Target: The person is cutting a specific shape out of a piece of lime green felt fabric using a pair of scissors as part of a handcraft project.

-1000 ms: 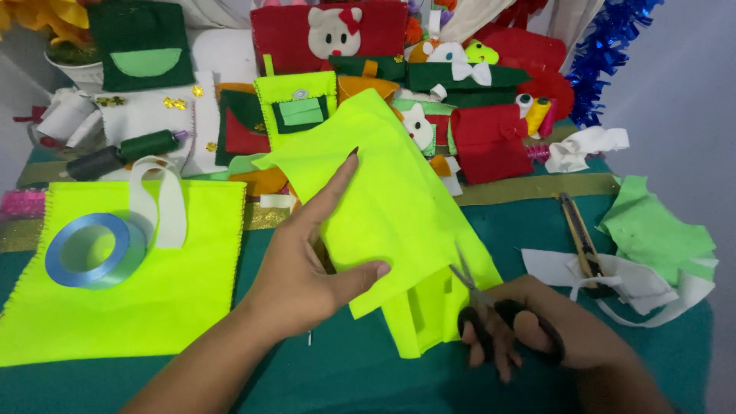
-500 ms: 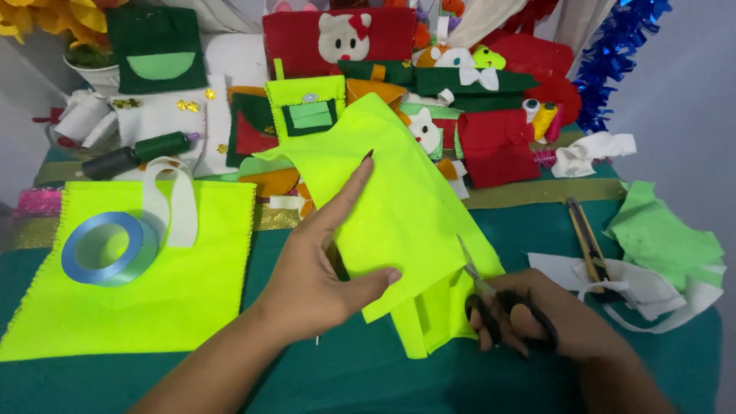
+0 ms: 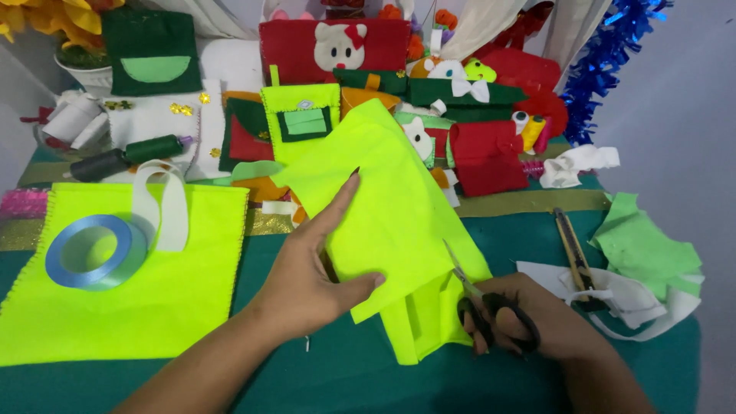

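At the far left, a flat neon-yellow felt bag (image 3: 138, 291) lies on the green tablecloth (image 3: 345, 376), with a roll of blue ribbon (image 3: 88, 251) resting on its upper left part and a white strap handle (image 3: 165, 203) looped over its top edge. Behind it lie a dark green thread spool (image 3: 153, 148) and a darker spool (image 3: 96, 165), end to end. Moving toward the middle, the left hand (image 3: 307, 272) holds a loose sheet of neon-yellow felt (image 3: 383, 207) that rises tilted above the table: the index finger stretches straight up along the sheet's left edge, while the thumb presses against its underside near the lower edge, so the hand pinches the felt between thumb and fingers. Behind the sheet stands a small neon-yellow pouch with a green pocket (image 3: 301, 123), and further back a red bag with a white bear face (image 3: 333, 50). To the right of the left hand, the right hand (image 3: 537, 326) has its fingers curled through the black handles of a pair of scissors (image 3: 479, 295), the blades parted slightly and meeting the lower right edge of the felt sheet, where a cut strip hangs down. Further right, a utility knife (image 3: 573, 249) lies on the cloth, just beside white felt scraps (image 3: 636, 299) and a light green scrap (image 3: 640, 245).
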